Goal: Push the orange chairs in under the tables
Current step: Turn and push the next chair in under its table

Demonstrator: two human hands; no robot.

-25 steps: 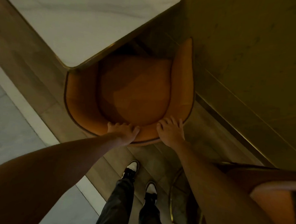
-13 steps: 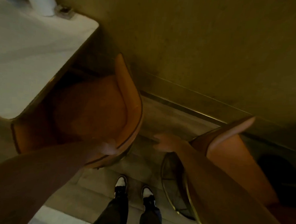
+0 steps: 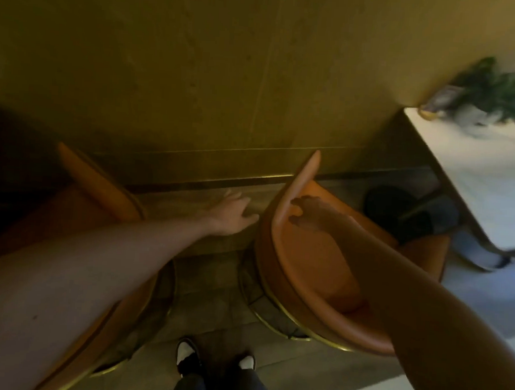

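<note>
An orange tub chair with a brass base ring stands at centre right, its seat facing the white-topped table on the right and mostly out from under it. My right hand hovers open just inside the chair's curved backrest, fingers spread, not gripping. My left hand is open in the gap between the two chairs, above the floor. A second orange chair sits at the left, partly hidden behind my left arm.
A wall with a brass skirting strip runs close behind both chairs. A potted plant stands on the right table. The table's dark round base sits beyond the chair. My feet stand on wooden flooring.
My view has swung right, away from the left table. Both hands have left the first chair's backrest and moved toward the second chair; the right table has come into view.
</note>
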